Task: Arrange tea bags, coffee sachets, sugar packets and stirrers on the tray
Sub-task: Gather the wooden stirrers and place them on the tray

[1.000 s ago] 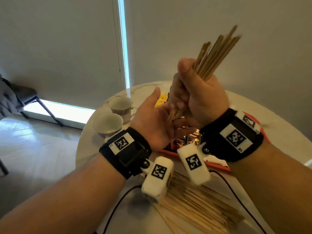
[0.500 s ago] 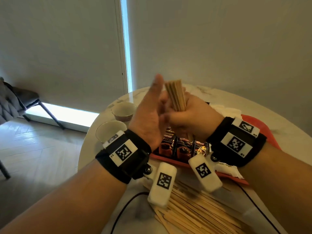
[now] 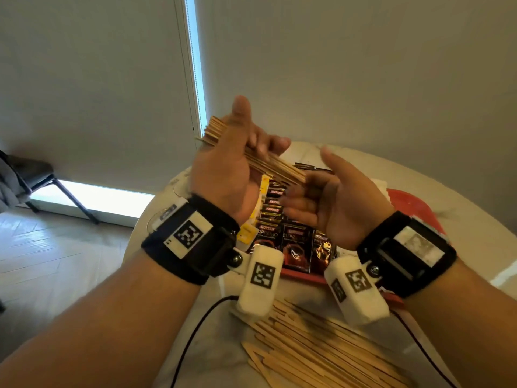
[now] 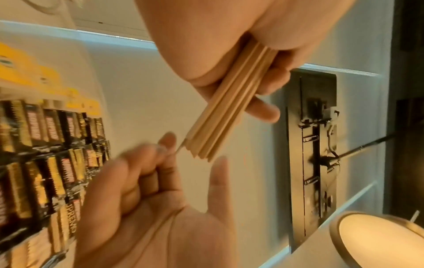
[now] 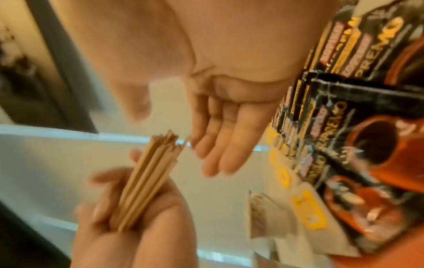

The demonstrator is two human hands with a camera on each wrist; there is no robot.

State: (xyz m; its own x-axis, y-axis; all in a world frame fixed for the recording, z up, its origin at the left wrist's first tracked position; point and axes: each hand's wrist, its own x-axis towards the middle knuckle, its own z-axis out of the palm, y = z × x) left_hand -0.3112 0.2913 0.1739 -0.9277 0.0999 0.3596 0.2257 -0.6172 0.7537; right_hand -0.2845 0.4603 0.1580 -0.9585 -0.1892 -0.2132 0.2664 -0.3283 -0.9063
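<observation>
My left hand (image 3: 246,155) grips a bundle of wooden stirrers (image 3: 275,167), raised above the table and slanting down to the right. My right hand (image 3: 316,191) is beside the bundle's lower end with relaxed fingers (image 5: 218,148) near the stick tips; it holds nothing. In the left wrist view the bundle (image 4: 227,108) points at the right hand (image 4: 160,181). Below lies the red tray (image 3: 414,203) with rows of dark coffee sachets (image 3: 293,243) and yellow-tagged tea bags (image 3: 247,236). Many loose stirrers (image 3: 321,351) lie on the table near me.
The round white table (image 3: 436,180) has its edge to the left and front. A cup (image 4: 378,239) stands on the table's left side, mostly hidden behind my left wrist in the head view. Black cables (image 3: 190,331) cross the near table. A chair (image 3: 30,175) stands far left.
The bundle passed from my right fist to my left hand, and my right hand let go and opened. The sticks tipped from upright to slanting. Both hands came lower.
</observation>
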